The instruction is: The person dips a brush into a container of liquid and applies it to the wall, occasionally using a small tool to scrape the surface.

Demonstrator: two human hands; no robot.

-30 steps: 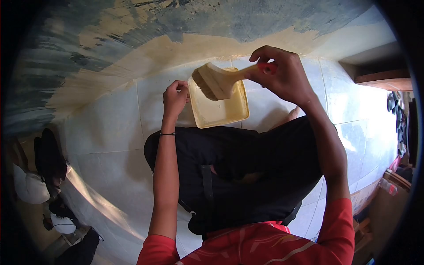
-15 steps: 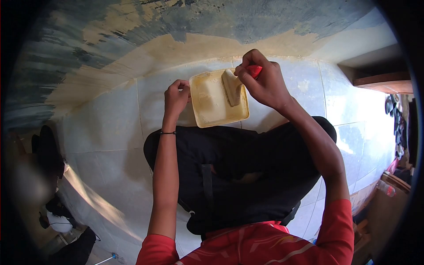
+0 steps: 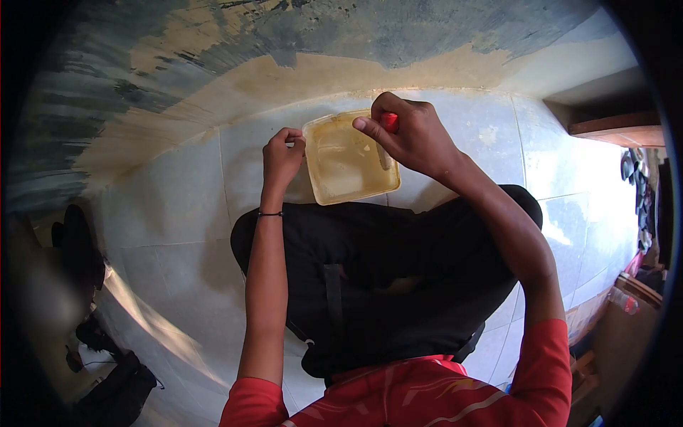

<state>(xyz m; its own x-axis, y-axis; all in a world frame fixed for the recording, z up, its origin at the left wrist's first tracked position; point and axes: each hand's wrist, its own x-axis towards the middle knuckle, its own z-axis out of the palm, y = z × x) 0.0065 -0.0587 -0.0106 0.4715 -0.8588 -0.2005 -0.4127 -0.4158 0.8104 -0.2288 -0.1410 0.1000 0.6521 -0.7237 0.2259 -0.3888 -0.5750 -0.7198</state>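
Note:
A shallow, square, cream-yellow tray (image 3: 315, 174) sits on the floor in front of my crossed legs, with a pale liquid in its bottom. At its upper left rim my left hand (image 3: 284, 153) is closed, thumb and fingers pinching the edge. Over the tray's right side, my right hand (image 3: 415, 136) wraps around the red handle of a wide paintbrush (image 3: 385, 159). Only a pale part of the brush head shows below the hand, inside the tray near its right wall; the rest is hidden by the fingers.
Beyond the tray rises a wall (image 3: 341, 35) with patchy dark grey and beige paint. Pale tiles (image 3: 163, 192) cover the floor. A wooden shelf edge (image 3: 619, 128) juts out at the right. Dark items and a black bag (image 3: 117, 388) lie at the lower left.
My right hand has shifted a little left and turned over the tray, tilting the paintbrush so its head shows less. My left hand stays at the rim.

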